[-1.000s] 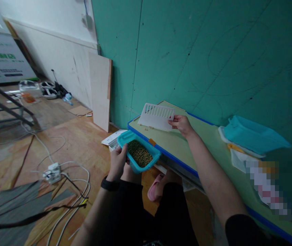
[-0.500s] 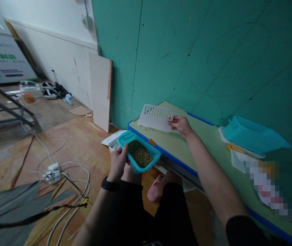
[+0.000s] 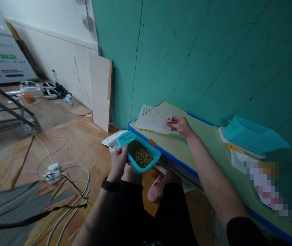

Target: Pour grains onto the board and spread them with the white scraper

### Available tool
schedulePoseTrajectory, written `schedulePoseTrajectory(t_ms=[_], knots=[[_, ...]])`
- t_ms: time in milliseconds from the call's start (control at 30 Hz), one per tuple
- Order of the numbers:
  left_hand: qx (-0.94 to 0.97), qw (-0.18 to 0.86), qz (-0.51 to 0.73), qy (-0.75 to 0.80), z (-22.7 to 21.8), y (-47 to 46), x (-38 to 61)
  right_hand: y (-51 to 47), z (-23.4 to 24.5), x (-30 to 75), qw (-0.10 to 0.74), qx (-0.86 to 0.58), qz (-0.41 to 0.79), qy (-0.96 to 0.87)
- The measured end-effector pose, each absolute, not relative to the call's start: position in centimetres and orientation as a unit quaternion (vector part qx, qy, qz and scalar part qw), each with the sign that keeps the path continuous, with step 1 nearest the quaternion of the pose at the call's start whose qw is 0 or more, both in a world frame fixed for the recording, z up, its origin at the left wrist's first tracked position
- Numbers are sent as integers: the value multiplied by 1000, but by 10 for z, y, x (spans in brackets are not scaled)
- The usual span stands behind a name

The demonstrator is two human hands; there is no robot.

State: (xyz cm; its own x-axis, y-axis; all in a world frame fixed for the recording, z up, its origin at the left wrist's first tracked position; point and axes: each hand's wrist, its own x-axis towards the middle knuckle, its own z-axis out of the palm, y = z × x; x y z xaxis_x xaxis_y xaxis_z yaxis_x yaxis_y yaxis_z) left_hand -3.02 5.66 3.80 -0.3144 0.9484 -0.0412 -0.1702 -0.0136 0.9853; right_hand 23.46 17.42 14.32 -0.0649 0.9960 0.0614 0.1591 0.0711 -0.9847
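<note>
Both the left hand and the right hand are bare. The left wrist carries a broad, close-fitting black wristband; whether it bears a watch face cannot be determined. At the right arm, a plain black short sleeve is noted. Lower garment: loose black shorts, hems at about the knee. Footwear: one pink slip-on shoe visible. Small pale markings on black fabric at the bottom of view are illegible.
</note>
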Motion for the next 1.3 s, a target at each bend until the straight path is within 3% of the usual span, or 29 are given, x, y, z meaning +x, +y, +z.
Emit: schedulePoseTrajectory(t_ms=[833, 1300], knots=[[364, 450, 620, 530, 25, 61, -26, 140, 139, 239, 453, -517, 450, -570], [353, 455, 629, 523, 28, 54, -20, 62, 123, 233, 495, -531, 269, -633]])
